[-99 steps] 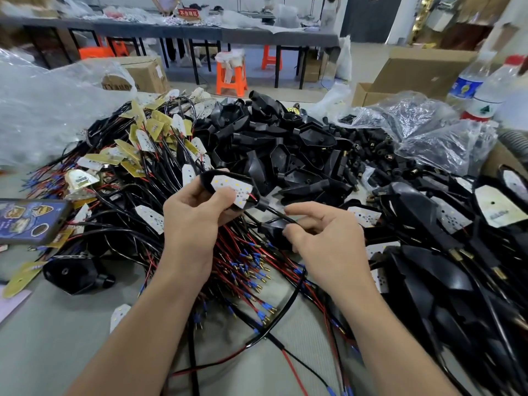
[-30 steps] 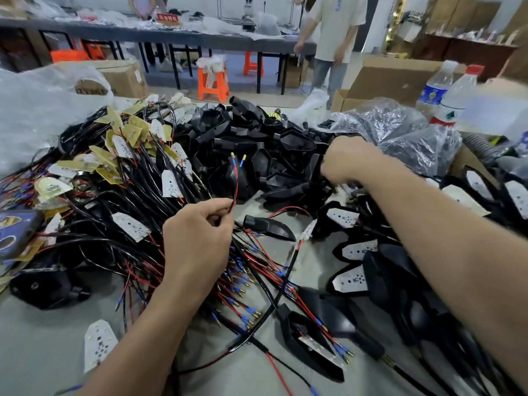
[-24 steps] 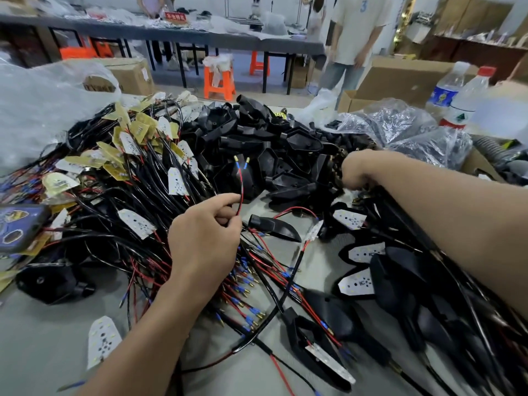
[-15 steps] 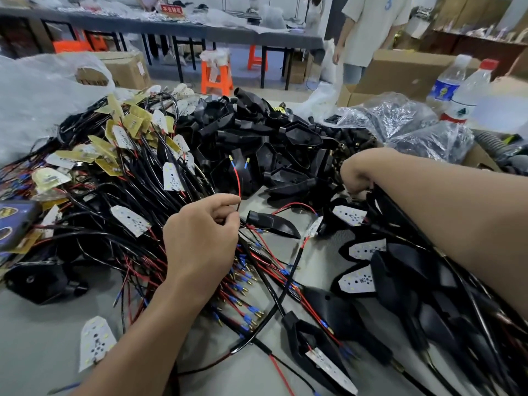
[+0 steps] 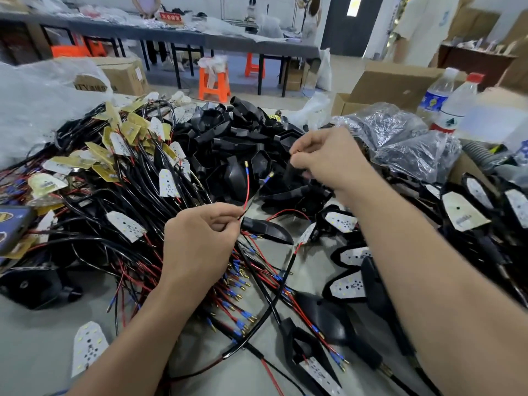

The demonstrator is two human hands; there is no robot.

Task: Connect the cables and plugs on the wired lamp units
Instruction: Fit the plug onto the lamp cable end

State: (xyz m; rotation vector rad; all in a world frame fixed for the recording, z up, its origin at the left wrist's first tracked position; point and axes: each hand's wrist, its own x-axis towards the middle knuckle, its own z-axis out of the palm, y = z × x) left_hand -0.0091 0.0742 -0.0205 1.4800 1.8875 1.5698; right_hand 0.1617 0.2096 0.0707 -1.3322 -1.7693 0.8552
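My left hand (image 5: pixel 200 241) pinches a cable whose red wire (image 5: pixel 248 186) and black wire stick upward, each ending in a brass bullet plug. My right hand (image 5: pixel 328 161) is raised over the heap of black lamp housings (image 5: pixel 240 141) and grips a black housing (image 5: pixel 291 175) between curled fingers. A large tangle of black and red cables with small LED boards (image 5: pixel 125 224) spreads across the left of the table. Finished lamp units with white LED boards (image 5: pixel 345 287) lie to the right under my forearm.
A phone (image 5: pixel 11 227) lies at the left edge. Clear plastic bags (image 5: pixel 400 138), two water bottles (image 5: pixel 454 104) and cardboard boxes stand at the back right. A loose LED board (image 5: pixel 88 347) lies near the front left. A person stands at the far right by a long table.
My right hand has pulled back from the housing heap toward me, now holding a black housing. My left hand keeps pinching the same cable, with its two plug ends still up.
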